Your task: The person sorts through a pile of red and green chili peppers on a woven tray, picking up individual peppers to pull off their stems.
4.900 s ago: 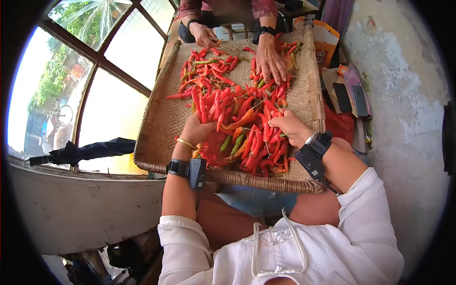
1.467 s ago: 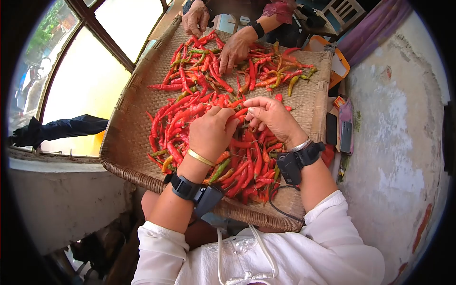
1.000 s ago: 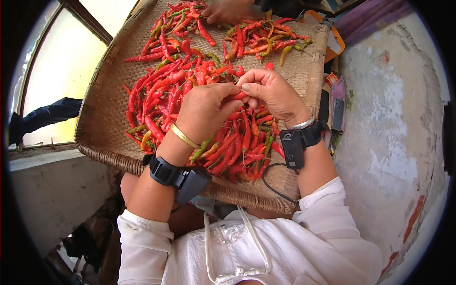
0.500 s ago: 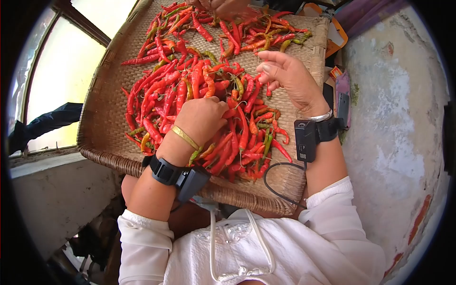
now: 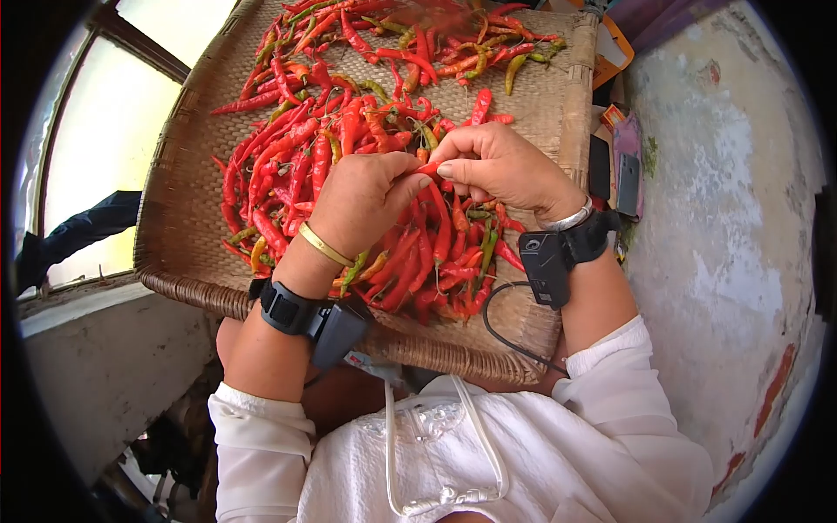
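Observation:
My left hand [image 5: 366, 199], with a gold bangle at the wrist, is closed in a pinch on one end of a red chili pepper [image 5: 426, 171]. At the pepper's other end, the thumb and fingers of my right hand [image 5: 500, 167] are pinched together on it. Both hands meet just above a heap of chili peppers [image 5: 292, 166], mostly red with some green and orange ones. The heap lies in a large woven basket tray [image 5: 196, 295]. My fingers hide part of the held pepper.
A second group of chili peppers [image 5: 514, 54] lies at the tray's far side. To the left is a window [image 5: 105, 148] with a dark cloth [image 5: 91, 225] by it. A phone [image 5: 629, 185] lies right of the tray, near a worn wall [image 5: 724, 244].
My right hand has come down and left to meet my left hand, closing on a red chili pepper. Another person's hand at the top has gone from clear view.

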### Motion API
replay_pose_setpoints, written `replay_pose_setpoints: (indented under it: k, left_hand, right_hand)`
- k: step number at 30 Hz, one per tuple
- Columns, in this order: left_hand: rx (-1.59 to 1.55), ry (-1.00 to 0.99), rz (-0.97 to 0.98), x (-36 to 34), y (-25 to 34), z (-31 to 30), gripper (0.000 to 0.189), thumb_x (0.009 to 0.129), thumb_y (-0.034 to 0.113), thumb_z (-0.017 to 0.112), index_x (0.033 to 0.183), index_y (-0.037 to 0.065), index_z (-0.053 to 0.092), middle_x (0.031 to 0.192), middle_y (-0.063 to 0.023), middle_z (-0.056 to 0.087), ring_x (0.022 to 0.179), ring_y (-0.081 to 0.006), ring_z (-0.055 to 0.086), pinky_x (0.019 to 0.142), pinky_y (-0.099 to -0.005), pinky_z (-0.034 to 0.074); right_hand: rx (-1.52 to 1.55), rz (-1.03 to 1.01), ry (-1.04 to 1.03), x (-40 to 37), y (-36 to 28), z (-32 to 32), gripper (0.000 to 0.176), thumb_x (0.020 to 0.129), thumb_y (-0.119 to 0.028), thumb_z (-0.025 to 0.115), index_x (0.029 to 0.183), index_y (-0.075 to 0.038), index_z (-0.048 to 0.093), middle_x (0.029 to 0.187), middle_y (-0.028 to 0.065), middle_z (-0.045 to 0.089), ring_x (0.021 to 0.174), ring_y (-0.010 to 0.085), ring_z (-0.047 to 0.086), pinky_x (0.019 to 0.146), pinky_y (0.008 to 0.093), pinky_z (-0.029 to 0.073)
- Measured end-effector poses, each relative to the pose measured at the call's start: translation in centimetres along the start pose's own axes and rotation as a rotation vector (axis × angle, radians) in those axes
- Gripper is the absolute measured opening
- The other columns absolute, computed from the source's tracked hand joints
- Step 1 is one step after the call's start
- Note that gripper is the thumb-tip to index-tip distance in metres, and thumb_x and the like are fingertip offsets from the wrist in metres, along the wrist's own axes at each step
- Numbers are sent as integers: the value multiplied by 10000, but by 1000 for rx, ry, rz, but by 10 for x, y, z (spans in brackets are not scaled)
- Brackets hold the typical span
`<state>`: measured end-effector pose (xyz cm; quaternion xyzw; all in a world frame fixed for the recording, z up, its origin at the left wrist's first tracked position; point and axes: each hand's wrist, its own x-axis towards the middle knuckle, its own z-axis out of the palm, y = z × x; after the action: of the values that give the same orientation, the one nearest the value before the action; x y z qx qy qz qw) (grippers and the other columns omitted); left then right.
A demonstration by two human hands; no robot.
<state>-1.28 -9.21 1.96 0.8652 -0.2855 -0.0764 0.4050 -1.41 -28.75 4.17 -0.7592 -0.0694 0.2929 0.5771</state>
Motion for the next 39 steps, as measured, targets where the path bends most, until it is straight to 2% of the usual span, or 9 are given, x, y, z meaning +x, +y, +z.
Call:
replay_pose_setpoints:
  k: [4, 7, 10, 16, 20, 22, 24, 34, 39]
  left_hand:
    - [62, -26, -64, -2, -1, 0, 146, 774, 133, 624, 868, 21, 628, 661, -134, 601, 587, -258, 599, 538, -321, 461]
    - [168, 52, -69, -1, -5, 2, 139, 773, 139, 626, 850, 22, 629, 643, -131, 594, 584, -257, 596, 542, -321, 465]
    - [174, 33, -28, -2, -1, 4, 126, 762, 129, 631, 832, 25, 625, 656, -128, 594, 604, -261, 601, 555, -324, 472]
    - [12, -254, 343, -7, 17, 29, 192, 714, 99, 631, 902, 66, 604, 925, -68, 610, 713, -248, 616, 633, -336, 496]
    - [341, -348, 287, -10, 27, 39, 224, 742, 156, 597, 959, 99, 607, 1047, -39, 581, 714, -234, 624, 590, -339, 509]
    - [409, -332, 297, -11, 22, 44, 230, 739, 157, 596, 963, 104, 609, 1041, -35, 581, 711, -228, 624, 581, -337, 511]
    - [471, -317, 300, -11, 22, 45, 237, 736, 157, 595, 967, 109, 611, 1035, -32, 581, 709, -222, 625, 572, -334, 512]
    - [412, -353, 348, -6, 9, 34, 169, 737, 149, 589, 903, 123, 609, 882, -26, 580, 655, -236, 606, 545, -348, 494]
    - [420, -357, 337, -6, 12, 28, 128, 740, 151, 595, 863, 116, 596, 888, -18, 581, 656, -230, 605, 542, -345, 491]
  right_hand:
    - [-107, 108, 5, -2, 3, -22, 146, 848, -140, 551, 886, -10, 605, 660, -3, 557, 514, 50, 492, 467, 186, 410]
    - [299, -143, 463, 8, 10, -32, 300, 851, -177, 561, 1078, 17, 531, 689, 25, 575, 549, 57, 521, 455, 171, 409]
    - [-5, -156, 564, 8, 12, -29, 400, 835, -176, 581, 1166, 22, 473, 705, 41, 584, 574, 69, 546, 481, 189, 429]
    - [-108, -20, 318, 1, 10, -20, 270, 814, -174, 606, 977, 40, 591, 726, 33, 598, 561, 86, 559, 527, 227, 456]
    - [-82, 59, 283, 2, 15, -15, 237, 807, -182, 603, 941, 14, 606, 734, 58, 614, 581, 108, 574, 545, 253, 470]
    - [-166, 89, 228, 3, 25, -15, 227, 798, -182, 604, 932, 0, 610, 748, 79, 627, 605, 142, 596, 567, 276, 479]
    - [-573, -142, 108, 4, 35, -14, 246, 776, -138, 580, 974, 8, 593, 784, 104, 626, 671, 177, 591, 600, 293, 465]
    - [-555, 28, 42, -26, 44, -28, 195, 744, -178, 600, 858, -22, 632, 750, 155, 625, 733, 272, 612, 653, 365, 467]
    - [-553, 140, -45, -27, 48, -17, 196, 767, -128, 559, 883, 25, 598, 688, 121, 590, 660, 197, 591, 598, 318, 456]
